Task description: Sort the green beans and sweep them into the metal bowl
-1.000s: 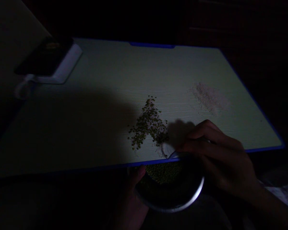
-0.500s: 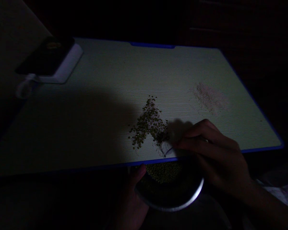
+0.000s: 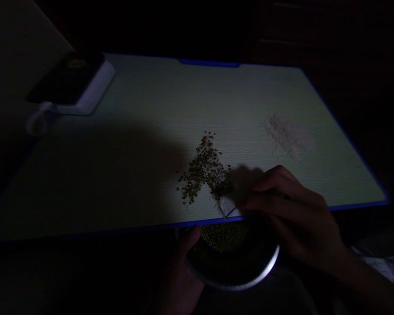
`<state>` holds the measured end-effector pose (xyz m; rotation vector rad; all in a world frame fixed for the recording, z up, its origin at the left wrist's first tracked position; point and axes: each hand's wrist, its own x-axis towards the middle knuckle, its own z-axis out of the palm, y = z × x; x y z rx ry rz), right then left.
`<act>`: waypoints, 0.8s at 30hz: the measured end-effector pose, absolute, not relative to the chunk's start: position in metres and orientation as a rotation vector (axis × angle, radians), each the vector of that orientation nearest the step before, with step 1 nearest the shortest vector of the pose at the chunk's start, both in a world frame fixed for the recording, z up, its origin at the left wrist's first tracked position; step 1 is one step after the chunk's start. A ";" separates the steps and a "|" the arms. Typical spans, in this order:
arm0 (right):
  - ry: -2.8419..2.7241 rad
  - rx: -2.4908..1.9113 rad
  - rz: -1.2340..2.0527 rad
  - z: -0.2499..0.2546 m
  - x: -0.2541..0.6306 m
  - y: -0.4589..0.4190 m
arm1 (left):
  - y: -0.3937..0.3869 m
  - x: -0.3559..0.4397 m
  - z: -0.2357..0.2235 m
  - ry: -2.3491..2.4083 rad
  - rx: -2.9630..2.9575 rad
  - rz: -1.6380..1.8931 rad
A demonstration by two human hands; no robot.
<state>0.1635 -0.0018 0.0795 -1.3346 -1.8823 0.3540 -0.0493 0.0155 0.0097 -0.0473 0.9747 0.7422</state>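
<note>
My left hand (image 3: 185,271) grips a metal bowl (image 3: 256,278) by its rim, thumb on top. The bowl is half under the near edge of a low table (image 3: 170,96), and small green mung beans (image 3: 225,236) lie inside it. On the table near that edge is a pile of green beans (image 3: 200,168) mixed with pale grains. My right hand (image 3: 282,205) is at the right of this pile, its fingers pinched together. A small whitish piece with a dark edge (image 3: 227,206) shows at its fingertips, too dim to name.
A heap of pale grains (image 3: 287,134) lies on the right part of the table. At the back left stands a white box-like thing with a dark top (image 3: 96,85) and a white loop (image 3: 36,120). Blue trim (image 3: 210,63) runs round the table. The room is very dark.
The right hand's fingertips and the whitish piece have shifted slightly toward the near edge. The left hand and bowl stay nearly in place. The view has moved a little.
</note>
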 end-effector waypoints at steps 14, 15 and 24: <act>-1.743 -1.461 0.270 0.074 0.160 -0.029 | 0.016 -0.048 0.014 0.906 -0.028 0.730; -1.724 -1.464 0.252 0.074 0.159 -0.028 | 0.016 -0.049 0.013 0.912 -0.030 0.721; -1.860 -1.433 0.198 0.076 0.160 -0.006 | 0.012 -0.051 0.006 0.869 0.039 0.734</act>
